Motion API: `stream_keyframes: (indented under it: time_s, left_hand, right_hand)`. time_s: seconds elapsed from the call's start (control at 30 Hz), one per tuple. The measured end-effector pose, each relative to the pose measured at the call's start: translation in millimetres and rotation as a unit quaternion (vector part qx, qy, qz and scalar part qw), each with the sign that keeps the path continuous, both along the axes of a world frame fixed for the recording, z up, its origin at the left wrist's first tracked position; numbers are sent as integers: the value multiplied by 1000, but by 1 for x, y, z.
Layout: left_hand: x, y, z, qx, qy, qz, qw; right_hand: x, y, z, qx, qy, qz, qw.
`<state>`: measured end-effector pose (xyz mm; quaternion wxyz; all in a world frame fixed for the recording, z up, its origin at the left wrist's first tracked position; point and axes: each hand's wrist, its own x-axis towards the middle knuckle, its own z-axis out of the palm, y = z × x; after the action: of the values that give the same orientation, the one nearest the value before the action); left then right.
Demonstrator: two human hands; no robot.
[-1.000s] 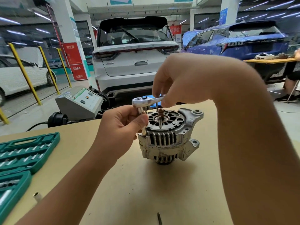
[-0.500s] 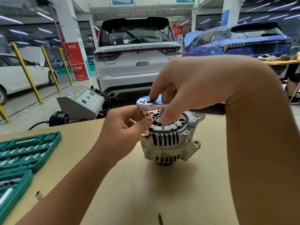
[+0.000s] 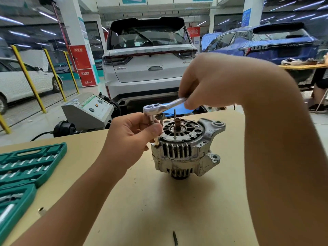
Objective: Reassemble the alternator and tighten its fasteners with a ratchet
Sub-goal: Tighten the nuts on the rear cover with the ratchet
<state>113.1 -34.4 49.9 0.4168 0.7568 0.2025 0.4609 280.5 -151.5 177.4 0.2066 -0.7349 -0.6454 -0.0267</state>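
The alternator [image 3: 184,148] stands upright mid-surface [image 3: 150,201]. The right hand [image 3: 209,80] pinches the ratchet [image 3: 159,108] handle above it, while the left hand [image 3: 131,137], fingers [image 3: 156,129] curled, grips the socket extension [image 3: 154,129] at the housing's left edge. A green tool case [image 3: 26,166] lies left.

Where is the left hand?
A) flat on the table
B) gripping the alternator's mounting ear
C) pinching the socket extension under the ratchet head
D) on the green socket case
C: the left hand pinches the socket extension below the ratchet head, beside the alternator.
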Motion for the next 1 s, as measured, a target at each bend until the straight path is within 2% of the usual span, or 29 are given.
stream_keyframes:
  time_s: [0.07, 0.13, 0.2, 0.3, 0.37, 0.43, 0.53, 0.57, 0.67, 0.73, 0.9, 1.0]
  left_hand:
    - [1, -2, 2, 3, 1, -11, 1000]
    - [2, -4, 3, 18, 1, -16, 1000]
    - [1, -4, 2, 23, 9, -15, 1000]
    - [-1, -1, 4, 14, 33, -8, 999]
    - [0, -1, 4, 10, 40, -5, 999]
    - [3, -1, 3, -2, 32, -5, 999]
    - [4, -1, 0, 5, 17, -2, 1000]
    - [3, -1, -1, 7, 14, -3, 1000]
    - [2, 1, 0, -1, 20, -14, 1000]
    - [2, 2, 0, -2, 24, -22, 999]
    - [3, 1, -5, 41, 0, 0, 999]
    - [4, 2, -4, 38, -3, -6, 999]
  right_hand:
    - [0, 0, 0, -46, 6, 20, 999]
    - [-2, -8, 4, -108, 44, 92, 989]
    - [-3, -13, 6, -105, 62, 124, 985]
    - [6, -3, 1, -22, 29, 27, 999]
    - [7, 3, -2, -1, 4, -29, 1000]
    - [8, 1, -1, -22, 12, -5, 1000]
    - [4, -9, 3, -109, 82, 106, 985]
    - [4, -10, 3, -112, 85, 113, 984]
    - [6, 3, -1, -32, 21, 30, 999]
    - [2, 8, -4, -11, -3, -3, 1000]
    - [-4, -6, 3, -108, 43, 104, 988]
    - [-2, 8, -3, -40, -11, 34, 999]
